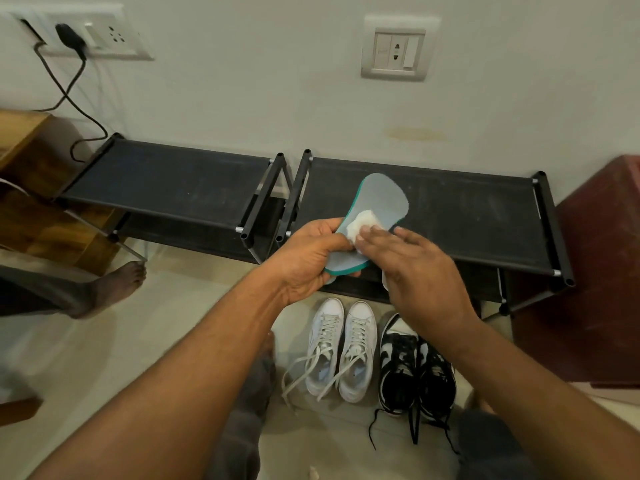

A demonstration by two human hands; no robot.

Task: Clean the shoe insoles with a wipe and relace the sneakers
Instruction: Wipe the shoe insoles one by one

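Against the pale wall (242,98), looking down on two black shoe racks, the left rack (166,174) and the right rack (467,216), standing side by side on the tiled floor (173,323). Flanking them, a dark red cabinet (602,271) on the right and wooden furniture (34,209) on the left.

Sitting on the floor in front of the right rack, a pair of white sneakers (341,351), toes pointing at the rack, laces threaded but untied and trailing loose. Just beside them on the right, a pair of black-and-white sneakers (415,368), black laces lying slack on the floor.

Holding a pale insole (377,199) with a green edge in the air above the front edge of the right rack, toe end pointing up and away. Gripping its heel end with the left hand (308,261), fingers curling round the underside, thumb resting against its left edge. Pressing a small white wipe (360,223) onto the middle of the insole with the right hand (415,268), fingers lying nearly straight and close together, fingertips on the wipe.

Resting on the floor at the far left, someone's bare foot (114,285). Hanging from a wall socket at the top left, a black plug (69,34) and its cable (69,91).
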